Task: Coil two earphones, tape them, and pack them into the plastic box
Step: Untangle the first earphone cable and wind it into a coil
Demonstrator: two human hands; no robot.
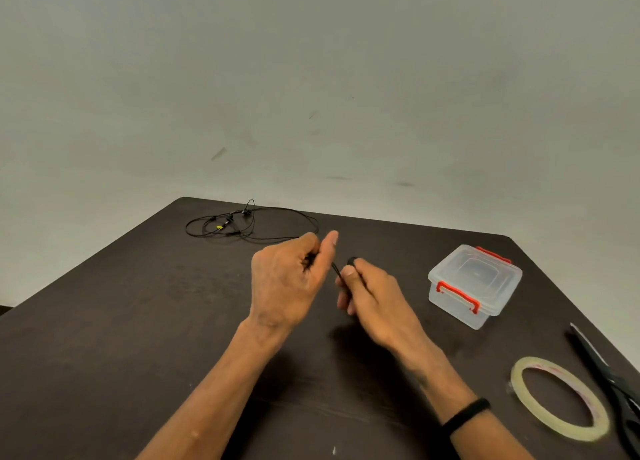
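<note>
Nearest the camera, two bare forearms reach up over the dark table [104,338], the right one wearing a black wristband [465,414]. At the grip, the right hand [372,296] has its fingers curled round a small black bundle, the coiled earphone [350,264], of which a dark rounded bit shows above the thumb and a short black strand sticks out toward the other hand. The left hand [289,279] is raised just beside it, fingers loosely curled with one finger standing straight up; whether it pinches the cord cannot be told, as that part is hidden and blurred. Farther back, near the far edge of the table, the second earphone [247,222] lies loose in sprawling black loops. To the right stands the plastic box [474,284], clear, lid on, with red clasps. Nearer on the right lie a roll of clear tape [557,395], flat, and black scissors [613,380] just beside it.
</note>
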